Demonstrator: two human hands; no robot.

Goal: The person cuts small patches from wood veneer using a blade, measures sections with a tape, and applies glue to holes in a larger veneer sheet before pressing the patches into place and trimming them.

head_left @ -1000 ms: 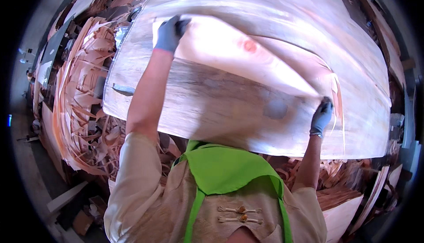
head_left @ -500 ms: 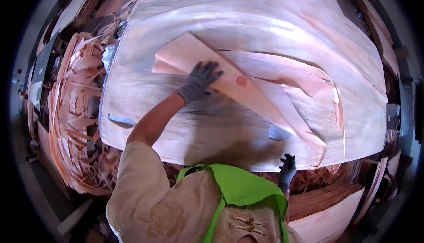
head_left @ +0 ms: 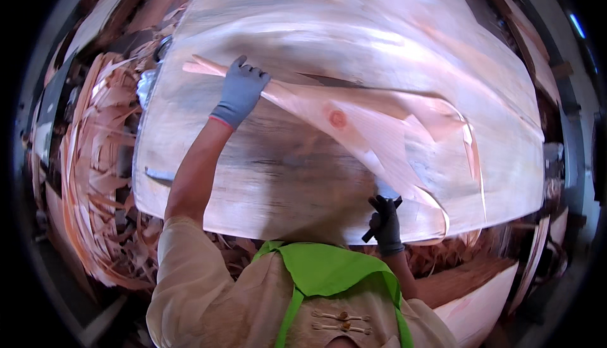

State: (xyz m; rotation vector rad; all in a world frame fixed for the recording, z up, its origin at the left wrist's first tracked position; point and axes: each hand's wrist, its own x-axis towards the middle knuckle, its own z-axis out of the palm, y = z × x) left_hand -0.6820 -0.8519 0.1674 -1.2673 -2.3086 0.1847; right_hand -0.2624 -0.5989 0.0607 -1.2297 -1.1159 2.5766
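Note:
A large pale wood veneer sheet (head_left: 234,190) lies spread before me. On it is a loose pinkish strip of veneer (head_left: 373,134) with a reddish knot, running from the upper left down to the near right. My left hand (head_left: 244,90), in a grey glove, is closed around the strip's far left end, bunching it narrow. Beside the sheet's near edge, my right hand (head_left: 386,223) wears a darker-looking glove. Its fingers are wrapped round a slim black tool (head_left: 368,236) whose kind I cannot make out.
A heap of torn veneer scraps (head_left: 95,177) stands along the left side. More scraps lie under the sheet's near edge. A stack of veneer (head_left: 474,294) is at the lower right. A small blue-grey strip (head_left: 159,174) rests near the sheet's left edge.
My left hand went from lying on the strip to gripping its end, farther up and left; that end is now bunched. My right hand moved left and inward, and its black tool shows more clearly.

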